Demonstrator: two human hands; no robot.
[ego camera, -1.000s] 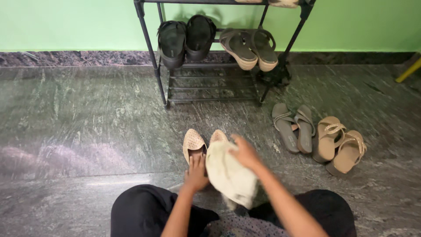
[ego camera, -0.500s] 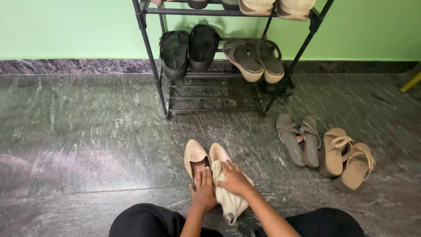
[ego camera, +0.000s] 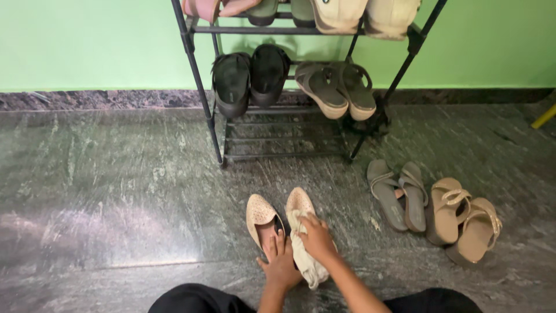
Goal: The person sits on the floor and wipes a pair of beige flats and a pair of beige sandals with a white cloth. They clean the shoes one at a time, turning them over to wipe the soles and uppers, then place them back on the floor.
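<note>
Grey sandals [ego camera: 398,193] beside cloth-wiped beige shoes [ego camera: 263,217].

Shoe rack [ego camera: 204,93] — grey sandals [ego camera: 399,194], tan sandals [ego camera: 463,223]

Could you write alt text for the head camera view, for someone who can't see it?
Seen from above, a person's right hand presses a pale cloth onto one beige shoe on a dark stone floor, the left hand resting on its partner. Ahead, a black shoe rack holds footwear by a green wall; two sandal pairs lie to the right.
</note>
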